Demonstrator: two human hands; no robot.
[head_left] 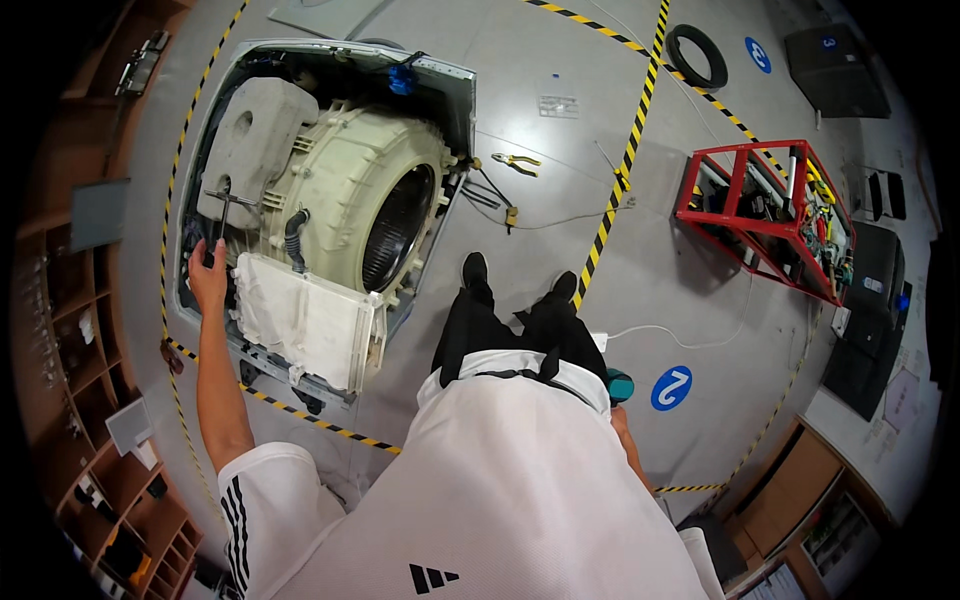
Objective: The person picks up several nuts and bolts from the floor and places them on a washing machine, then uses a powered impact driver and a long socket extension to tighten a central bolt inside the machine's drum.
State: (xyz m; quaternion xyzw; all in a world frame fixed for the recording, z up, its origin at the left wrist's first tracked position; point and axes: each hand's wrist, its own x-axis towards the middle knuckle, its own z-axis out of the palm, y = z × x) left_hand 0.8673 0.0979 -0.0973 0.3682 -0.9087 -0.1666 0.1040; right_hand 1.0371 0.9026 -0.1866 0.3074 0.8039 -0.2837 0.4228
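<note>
On the left, a T-handle wrench stands over the grey concrete counterweight of an opened washing machine. My left hand reaches to the lower end of its shaft, fingertips at the metal. The cream plastic tub with its dark drum opening lies beside the counterweight, a black corrugated hose on it. A flat white plastic housing sits nearest me. By my right hip, my right hand grips a teal and black power tool, apparently a cordless drill, partly hidden by my body.
Yellow-handled pliers and wiring lie on the floor right of the machine. A red tool cart and a black rubber ring are farther right. A white cable crosses the floor. Wooden shelves line the left.
</note>
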